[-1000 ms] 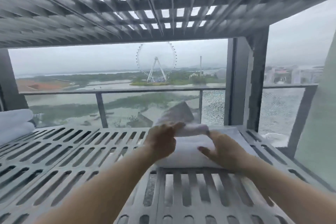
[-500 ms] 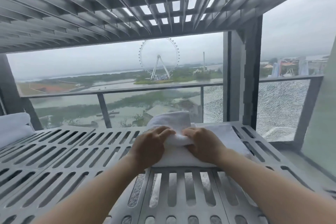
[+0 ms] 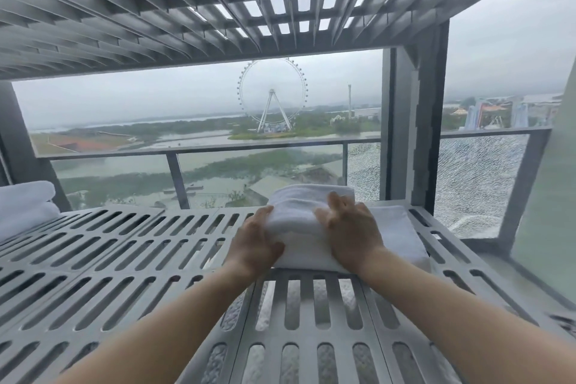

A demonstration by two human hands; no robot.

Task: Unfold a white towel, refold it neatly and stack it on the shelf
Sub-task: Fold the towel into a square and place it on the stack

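Observation:
A folded white towel [image 3: 299, 206] lies on top of a flatter white towel [image 3: 397, 234], which rests on the grey slotted shelf [image 3: 124, 259] toward its back right. My left hand [image 3: 254, 243] cups the folded towel's left end, with the thumb along its front edge. My right hand [image 3: 352, 227] lies palm down on the top of the same towel, fingers spread and pointing away from me. Both forearms reach in from the bottom of the view.
Two more folded white towels [image 3: 25, 206] are stacked at the shelf's far left. Another slotted shelf [image 3: 218, 3] hangs close overhead. A grey upright post [image 3: 414, 121] stands at the back right, with a glass railing [image 3: 193, 178] behind the shelf.
The loose raised flap of the towel has been folded down into a compact bundle. My hands have moved from pinching it at the middle to its left end and top.

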